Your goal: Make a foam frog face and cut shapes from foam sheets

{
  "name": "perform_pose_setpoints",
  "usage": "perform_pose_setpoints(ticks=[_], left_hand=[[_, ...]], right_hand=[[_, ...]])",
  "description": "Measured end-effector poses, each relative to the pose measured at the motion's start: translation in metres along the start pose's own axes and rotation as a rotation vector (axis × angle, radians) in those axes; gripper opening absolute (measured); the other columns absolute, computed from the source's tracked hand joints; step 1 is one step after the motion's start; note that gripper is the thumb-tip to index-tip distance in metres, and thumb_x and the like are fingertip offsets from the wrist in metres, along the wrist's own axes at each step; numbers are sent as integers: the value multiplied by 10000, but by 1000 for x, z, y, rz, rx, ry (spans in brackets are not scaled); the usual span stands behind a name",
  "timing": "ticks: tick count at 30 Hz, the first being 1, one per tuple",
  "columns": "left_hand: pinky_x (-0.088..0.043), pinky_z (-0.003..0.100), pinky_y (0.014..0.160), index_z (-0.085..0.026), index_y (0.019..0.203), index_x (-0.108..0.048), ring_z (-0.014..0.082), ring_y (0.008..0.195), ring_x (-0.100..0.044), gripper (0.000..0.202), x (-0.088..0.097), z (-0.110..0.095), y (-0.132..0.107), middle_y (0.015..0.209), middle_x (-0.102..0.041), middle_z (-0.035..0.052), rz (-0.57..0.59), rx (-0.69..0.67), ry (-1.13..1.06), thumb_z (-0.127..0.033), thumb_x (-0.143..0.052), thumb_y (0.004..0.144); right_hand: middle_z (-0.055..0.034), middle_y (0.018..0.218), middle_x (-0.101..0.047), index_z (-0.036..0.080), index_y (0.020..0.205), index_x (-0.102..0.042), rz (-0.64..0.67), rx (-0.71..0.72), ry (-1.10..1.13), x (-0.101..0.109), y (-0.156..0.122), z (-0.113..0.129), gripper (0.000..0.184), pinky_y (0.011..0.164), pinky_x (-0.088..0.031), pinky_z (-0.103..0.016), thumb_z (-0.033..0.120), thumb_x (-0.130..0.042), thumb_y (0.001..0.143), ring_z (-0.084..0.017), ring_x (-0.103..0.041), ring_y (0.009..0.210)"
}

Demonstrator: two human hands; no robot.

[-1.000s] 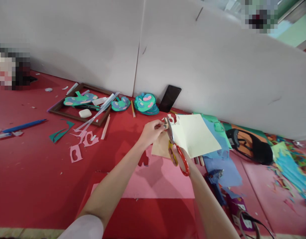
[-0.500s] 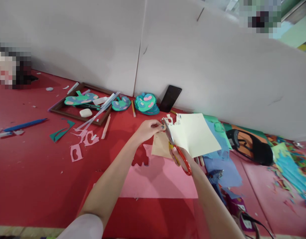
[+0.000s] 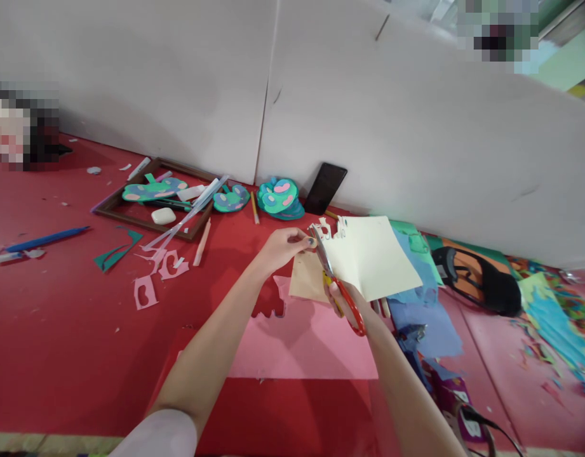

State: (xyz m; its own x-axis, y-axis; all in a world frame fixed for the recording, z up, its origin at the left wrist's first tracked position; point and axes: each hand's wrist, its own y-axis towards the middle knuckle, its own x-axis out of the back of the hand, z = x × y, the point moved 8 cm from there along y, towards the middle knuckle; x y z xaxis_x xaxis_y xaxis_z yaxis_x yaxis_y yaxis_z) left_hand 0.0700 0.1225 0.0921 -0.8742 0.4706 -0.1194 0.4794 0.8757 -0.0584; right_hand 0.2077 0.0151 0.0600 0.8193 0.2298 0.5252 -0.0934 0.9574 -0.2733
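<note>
My right hand (image 3: 338, 297) is wrapped around scissors (image 3: 324, 257) with red and yellow handles, their metal blades pointing up and away. Beside the blade tips, my left hand (image 3: 288, 246) pinches the left edge of a creased cream paper (image 3: 380, 257). Cut-out gaps and ragged strips show along that paper's far left corner. Whether a small separate piece sits between the left fingertips is hard to make out. Below the hands lies a pink sheet (image 3: 306, 346), its upper left edge cut away.
A brown frame (image 3: 130, 219) at the left holds markers, a white eraser (image 3: 163, 216) and a green spotted cutout (image 3: 156, 189). A black phone (image 3: 326, 187) leans on the white partition (image 3: 406, 127). Blue paper (image 3: 428, 327), a black cap-like object (image 3: 480, 279) and pink scraps (image 3: 145, 293) lie around.
Almost nothing differs. Both hands, the scissors and the cream paper keep nearly the same place, and the whole view has shifted very slightly.
</note>
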Motion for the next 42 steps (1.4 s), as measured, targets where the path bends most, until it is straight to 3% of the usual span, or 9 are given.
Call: perform_pose_setpoints(ticks=[5,13,19,42], left_hand=[[-443,260,674,-122,756,-658,136,700,-598,275,-2,-3,-1,757,-673,64,20,-37,49,-394,-646,718],[-436,255,679,-135,752,-655,137,714,-596,249,-2,-5,-1,761,-675,55,33,-62,87,-381,-627,732],[-437,260,691,-138,739,-651,146,739,-607,220,-1,-5,-2,762,-680,54,26,-62,95,-355,-613,737],[-467,265,684,-127,783,-630,154,742,-612,261,-5,-5,-3,783,-661,60,20,-21,70,-384,-605,740]], right_hand=[[50,581,-398,212,871,-431,31,68,22,-6,1,-1,368,425,-364,-238,560,-313,886,-93,-410,430],[50,546,-417,199,836,-448,18,27,-2,-1,-1,6,371,427,-363,-236,543,-319,891,-92,-423,416],[51,503,-421,204,760,-445,16,-43,34,0,-2,-5,332,402,-337,-228,518,-410,863,-93,-412,400],[61,469,-362,220,669,-372,-19,-119,130,-7,-4,4,403,374,-309,-219,591,-400,824,-87,-375,381]])
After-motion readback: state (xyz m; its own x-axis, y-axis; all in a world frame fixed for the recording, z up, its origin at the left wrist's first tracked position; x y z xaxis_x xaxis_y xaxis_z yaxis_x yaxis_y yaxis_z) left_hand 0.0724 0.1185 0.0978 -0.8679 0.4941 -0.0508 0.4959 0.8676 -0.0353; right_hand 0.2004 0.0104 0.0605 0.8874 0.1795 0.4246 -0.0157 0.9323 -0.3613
